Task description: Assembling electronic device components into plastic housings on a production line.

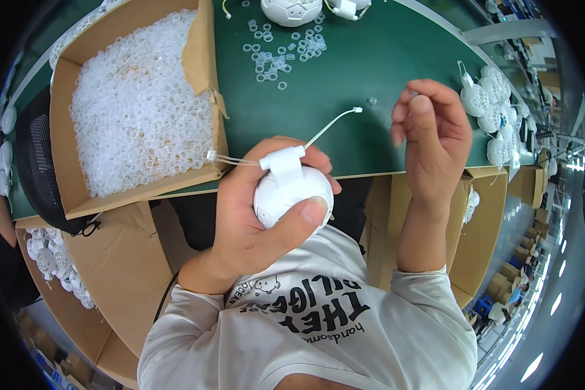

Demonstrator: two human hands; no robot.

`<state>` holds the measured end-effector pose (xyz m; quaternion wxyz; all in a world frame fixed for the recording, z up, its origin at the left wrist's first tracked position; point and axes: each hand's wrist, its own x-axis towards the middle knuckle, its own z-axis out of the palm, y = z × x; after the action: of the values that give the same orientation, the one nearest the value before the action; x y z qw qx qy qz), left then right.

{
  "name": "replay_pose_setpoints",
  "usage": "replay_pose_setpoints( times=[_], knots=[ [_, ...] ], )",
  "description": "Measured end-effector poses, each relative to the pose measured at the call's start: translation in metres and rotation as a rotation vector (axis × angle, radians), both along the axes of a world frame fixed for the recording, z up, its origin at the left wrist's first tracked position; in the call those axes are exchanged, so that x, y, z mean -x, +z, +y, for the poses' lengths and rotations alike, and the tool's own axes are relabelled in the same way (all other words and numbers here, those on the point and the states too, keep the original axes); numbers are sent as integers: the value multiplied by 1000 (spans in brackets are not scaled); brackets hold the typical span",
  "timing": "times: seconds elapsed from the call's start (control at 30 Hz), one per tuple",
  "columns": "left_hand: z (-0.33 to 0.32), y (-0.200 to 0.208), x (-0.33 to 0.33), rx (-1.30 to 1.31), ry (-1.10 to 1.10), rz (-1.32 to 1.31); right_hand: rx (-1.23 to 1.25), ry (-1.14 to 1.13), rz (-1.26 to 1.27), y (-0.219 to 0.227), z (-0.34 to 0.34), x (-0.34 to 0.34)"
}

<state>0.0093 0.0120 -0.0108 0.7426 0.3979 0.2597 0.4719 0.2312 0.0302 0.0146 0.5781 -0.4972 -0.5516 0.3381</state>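
My left hand (253,214) is closed round a white plastic ball-shaped housing (286,198), with the thumb pressed on its near side. A white wrapped cylinder (283,158) sits on top of the housing. Two thin wire leads run from it: one toward the left, and one with a small white plug (357,110) reaching out to the right. Held up over the table's right part, my right hand (432,127) has thumb and forefinger pinched on a small clear ring (414,93), mostly hidden by the fingertips. A loose clear ring (372,101) lies on the green table nearby.
A cardboard box (221,140) full of clear rings stands at the left on the green table (344,58). More rings (283,58) lie scattered beyond. White patterned balls (292,12) sit at the far edge and right side (494,97). Open cartons (484,234) stand below the table edge.
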Motion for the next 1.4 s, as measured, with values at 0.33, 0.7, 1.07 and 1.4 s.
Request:
replay_pose_setpoints(
  times=[0.33, 0.7, 1.07, 1.4],
  knots=[
    [-4, -3, -16, -24, -28, -77, 210, 20, -145, -14, 13, -38],
    [-2, 12, -10, -2, -18, -59, 35, -126, 83, 6, 4, -28],
    [6, 1, -15, -59, -87, -125, -102, 156, -3, 14, -14, 7],
    [-5, 18, -10, -25, -28, 19, 8, 199, 128, 25, -21, 19]
  ],
)
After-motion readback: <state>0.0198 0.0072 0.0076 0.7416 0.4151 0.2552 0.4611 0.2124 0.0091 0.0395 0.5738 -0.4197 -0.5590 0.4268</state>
